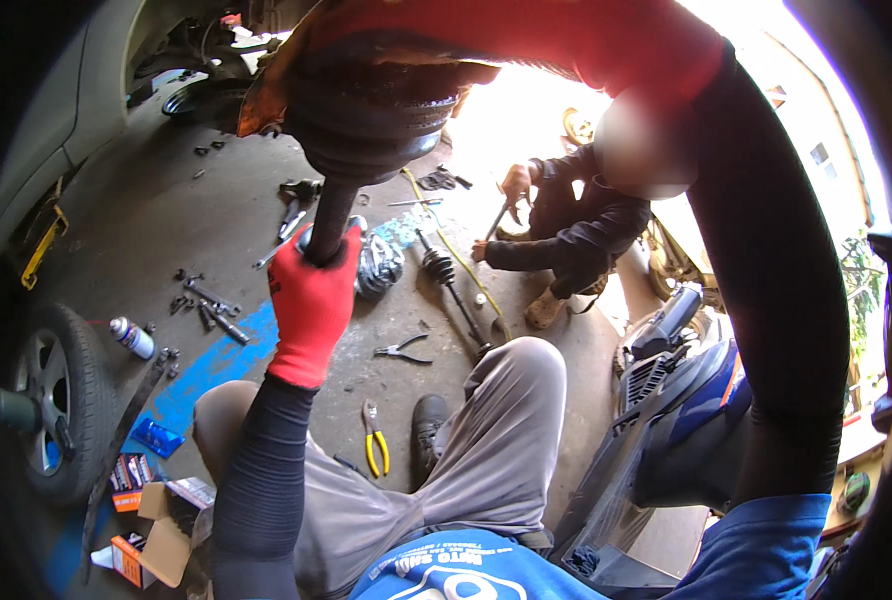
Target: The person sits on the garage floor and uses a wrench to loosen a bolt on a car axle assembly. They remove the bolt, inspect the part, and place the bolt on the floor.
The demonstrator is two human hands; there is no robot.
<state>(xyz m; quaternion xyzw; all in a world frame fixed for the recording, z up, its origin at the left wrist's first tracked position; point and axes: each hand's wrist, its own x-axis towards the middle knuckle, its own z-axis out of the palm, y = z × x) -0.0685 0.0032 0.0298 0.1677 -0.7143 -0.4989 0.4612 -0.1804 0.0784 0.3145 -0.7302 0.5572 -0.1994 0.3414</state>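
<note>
Left hand (311, 295), red-gloved, is gripping the drive axle (332, 215) shaft, fingers wrapping it. Right hand (566, 35), raised close to the camera, is blurring out; its fingers cannot be made out. The axle is running upright, with the ribbed boot (366, 110) topmost.

Left hand (311, 295) raised, fingers clenched; right hand (606, 40) raised overhead.

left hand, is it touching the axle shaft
Touching. The head view shows the red-gloved left hand wrapped around the dark axle shaft just below the ribbed rubber boot, fingers closed on it with no gap.
</note>
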